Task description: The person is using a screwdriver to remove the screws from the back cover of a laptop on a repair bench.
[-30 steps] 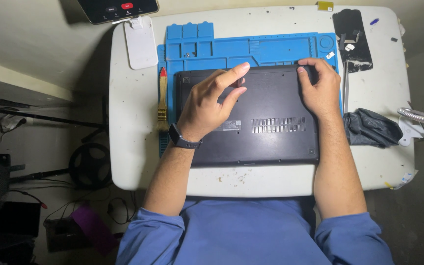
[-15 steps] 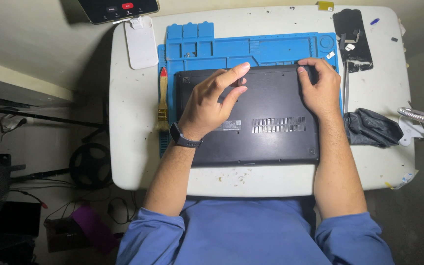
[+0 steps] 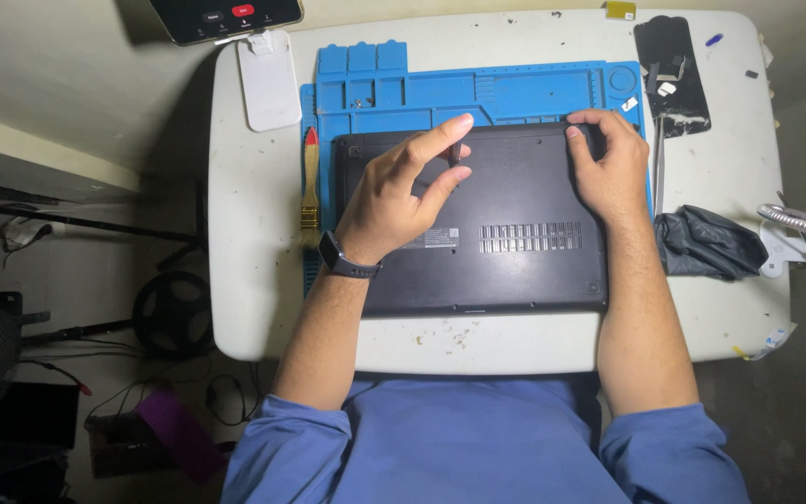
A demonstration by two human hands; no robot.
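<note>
So, laptop point(image 3: 506, 229) is flipped belly-up on the blue repair mat point(image 3: 478, 89), sitting mid-table point(image 3: 254, 280). My left hand point(image 3: 398, 201) is over the back half of the bottom cover, thumb + index pinched narrow on a thin dark tool point(image 3: 456, 152), prob a small screwdriver, tip down near the rear edge. Right hand point(image 3: 613, 163) is curled over the far right corner, fingers bent on the edge, holding the thing steady, nothing in it afaict.

Progress-wise: I'd say early. Bottom cover looks fully seated, no gap I can see along the edges, vent slots point(image 3: 529, 237) all in place. Couple of tiny bits sit in the mat's top tray, could be screws, too small to tell. So maybe a few are out, rest of the cover work is left imo.

Other stuff around: brush point(image 3: 311, 182) left of the laptop, white phone stand point(image 3: 269, 79), dark cloth point(image 3: 706, 241) on the right, black panel w/ parts point(image 3: 672, 65) top right.
</note>
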